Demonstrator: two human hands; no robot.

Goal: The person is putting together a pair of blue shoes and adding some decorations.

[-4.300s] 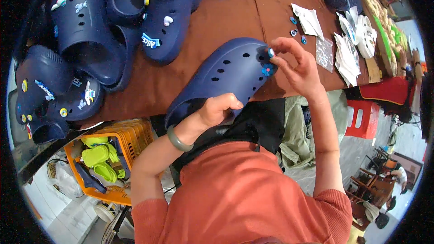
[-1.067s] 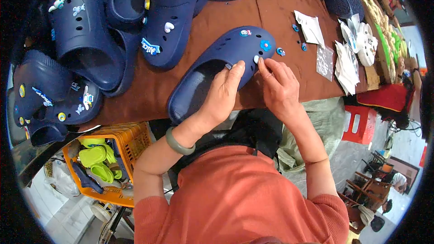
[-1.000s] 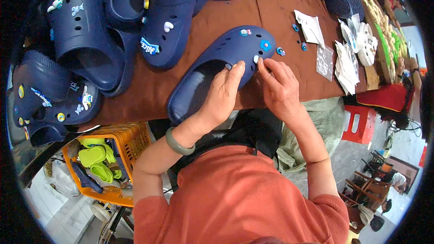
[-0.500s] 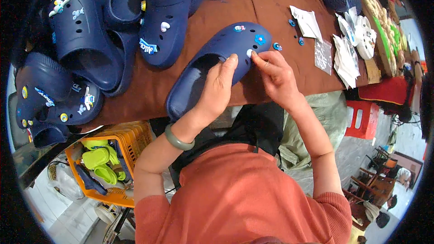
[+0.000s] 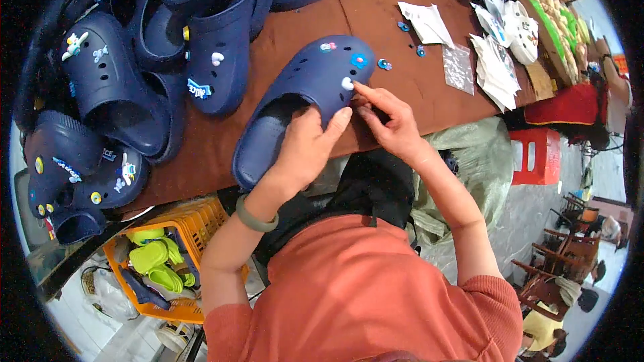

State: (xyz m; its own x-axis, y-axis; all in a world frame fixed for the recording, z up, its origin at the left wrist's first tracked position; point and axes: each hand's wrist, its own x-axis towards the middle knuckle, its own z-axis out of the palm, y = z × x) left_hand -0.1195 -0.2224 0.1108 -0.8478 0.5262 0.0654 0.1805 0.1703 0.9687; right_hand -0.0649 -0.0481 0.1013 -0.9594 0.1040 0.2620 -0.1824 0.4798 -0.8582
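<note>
A navy clog (image 5: pixel 310 74) lies tilted on the brown cloth, toe away to the right. Set in its upper are a blue flower charm (image 5: pixel 359 61), a round swirl charm (image 5: pixel 327 47) and a white heart-shaped charm (image 5: pixel 347 84). My left hand (image 5: pixel 305 144) grips the clog, fingers inside the foot opening and thumb outside along the near side. Beside the white charm, the index fingertip of my right hand (image 5: pixel 394 124) meets the clog's near edge. Its thumb is apart from that finger, and nothing shows between them. Three loose charms (image 5: pixel 384 64) lie beyond the toe.
Several decorated navy clogs (image 5: pixel 114 80) are heaped at the left. White packets (image 5: pixel 428 23), a clear bag (image 5: pixel 458 67) and a white clog-shaped piece (image 5: pixel 520 32) lie at the right. Below are a yellow crate (image 5: pixel 194 228) of green clogs and a red stool (image 5: pixel 534 156).
The white charm, earlier pinched in my right fingers, now sits uncovered on the clog. My right fingers have spread and shifted to its near side. My left fingers sit deeper inside the opening.
</note>
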